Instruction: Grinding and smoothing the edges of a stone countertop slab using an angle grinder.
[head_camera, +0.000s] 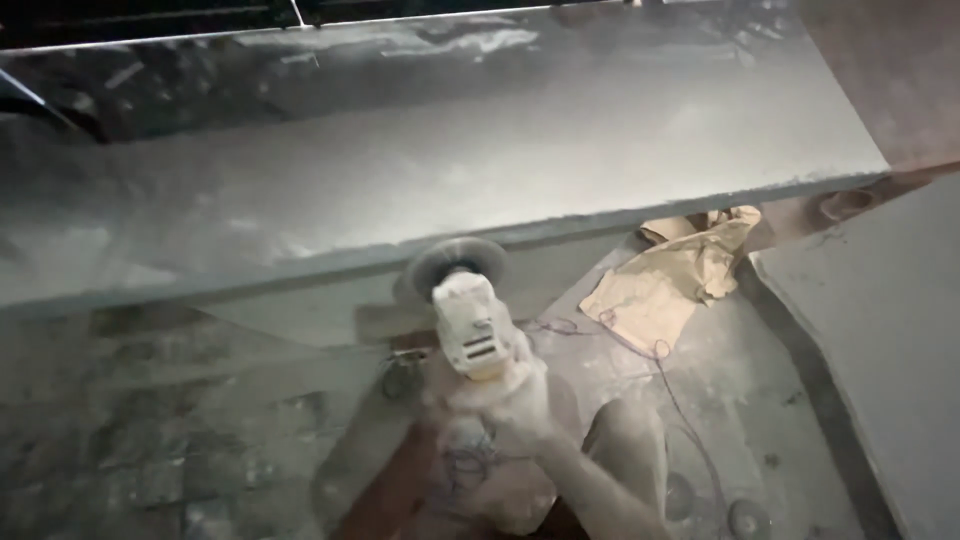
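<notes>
A dusty pale angle grinder points away from me, and its round disc touches the front edge of a large grey stone slab. My right hand grips the grinder's rear body, with the dust-covered forearm running in from the lower right. Just left of it, my left hand closes around the same body. Both hands are blurred and coated in dust, so the single fingers are hard to make out. The slab lies flat and spans most of the view.
A crumpled brown paper sack lies under the slab's right end. A thin cable trails over the dusty floor. A second grey slab fills the right side. A round disc lies on the floor.
</notes>
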